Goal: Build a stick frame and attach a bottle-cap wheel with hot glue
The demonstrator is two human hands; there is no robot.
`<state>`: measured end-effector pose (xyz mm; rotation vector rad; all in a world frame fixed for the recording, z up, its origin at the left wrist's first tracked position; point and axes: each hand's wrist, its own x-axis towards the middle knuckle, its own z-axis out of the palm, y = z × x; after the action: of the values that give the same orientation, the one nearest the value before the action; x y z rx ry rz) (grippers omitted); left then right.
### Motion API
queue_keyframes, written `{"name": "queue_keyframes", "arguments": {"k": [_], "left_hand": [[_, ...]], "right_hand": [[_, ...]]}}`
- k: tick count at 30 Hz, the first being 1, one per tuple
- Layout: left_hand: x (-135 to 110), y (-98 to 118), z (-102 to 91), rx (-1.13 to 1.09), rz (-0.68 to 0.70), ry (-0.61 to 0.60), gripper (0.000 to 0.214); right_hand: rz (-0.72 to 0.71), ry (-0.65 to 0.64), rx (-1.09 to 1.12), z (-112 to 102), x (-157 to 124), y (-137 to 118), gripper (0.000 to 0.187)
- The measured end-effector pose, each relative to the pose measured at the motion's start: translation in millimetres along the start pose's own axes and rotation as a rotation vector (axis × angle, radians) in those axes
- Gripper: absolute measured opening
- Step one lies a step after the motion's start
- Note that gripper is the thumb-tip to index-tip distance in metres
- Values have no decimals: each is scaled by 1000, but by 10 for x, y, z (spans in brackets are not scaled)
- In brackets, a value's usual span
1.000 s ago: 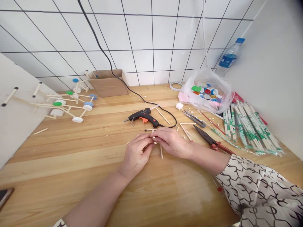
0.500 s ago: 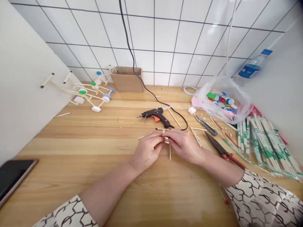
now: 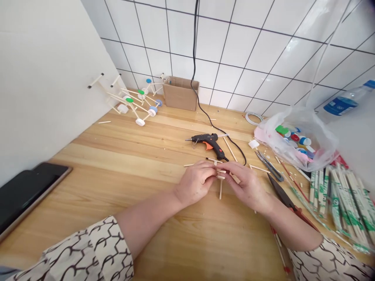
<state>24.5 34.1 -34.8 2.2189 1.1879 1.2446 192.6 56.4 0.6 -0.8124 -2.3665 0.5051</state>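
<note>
My left hand point(image 3: 197, 182) and my right hand point(image 3: 246, 186) meet over the middle of the table. Each has its fingertips pinched on a small frame of wooden sticks, which they mostly hide. One stick point(image 3: 220, 190) of it points toward me below the fingers. Beyond them shows a crosswise stick point(image 3: 211, 159) with a black tip. The exact joint between the fingers cannot be made out. Just past the hands lies a black glue gun point(image 3: 206, 139) with an orange trigger, its nozzle to the left.
Stick models with bottle-cap wheels point(image 3: 140, 121) stand back left, beside a cardboard box point(image 3: 180, 95). A phone point(image 3: 32, 195) lies left. To the right are a bag of caps point(image 3: 319, 132), snips point(image 3: 271, 166), red-handled pliers point(image 3: 283, 193), wrapped chopsticks point(image 3: 348, 203) and a bottle point(image 3: 342, 103).
The view has swung left, so everything sits further right in the picture. Both hands keep nearly the same pinch on the stick frame. Nothing was visibly let go or picked up.
</note>
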Motion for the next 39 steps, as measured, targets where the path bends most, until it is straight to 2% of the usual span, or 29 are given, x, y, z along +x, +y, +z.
{"name": "queue_keyframes", "arguments": {"k": [12, 18, 23, 29, 35, 37, 39], "left_hand": [[-9, -23, 19, -18, -8, 2, 16], [-9, -38, 33, -14, 5, -2, 13], [-10, -35, 18, -7, 8, -19, 17], [-11, -31, 6, -9, -20, -55, 20], [-17, -42, 11, 1, -40, -53, 15], [-25, -43, 8, 6, -34, -46, 13], [-36, -44, 4, 15, -27, -47, 13]], "right_hand": [[80, -36, 99, -91, -39, -47, 24], [103, -26, 100, -86, -70, 67, 23], [24, -74, -72, 10, -104, 149, 32], [-40, -100, -289, 116, -77, 104, 20], [-112, -76, -496, -73, -42, 5, 20], [-84, -131, -549, -163, -77, -23, 19], [-57, -251, -601, -215, -136, -58, 16]]}}
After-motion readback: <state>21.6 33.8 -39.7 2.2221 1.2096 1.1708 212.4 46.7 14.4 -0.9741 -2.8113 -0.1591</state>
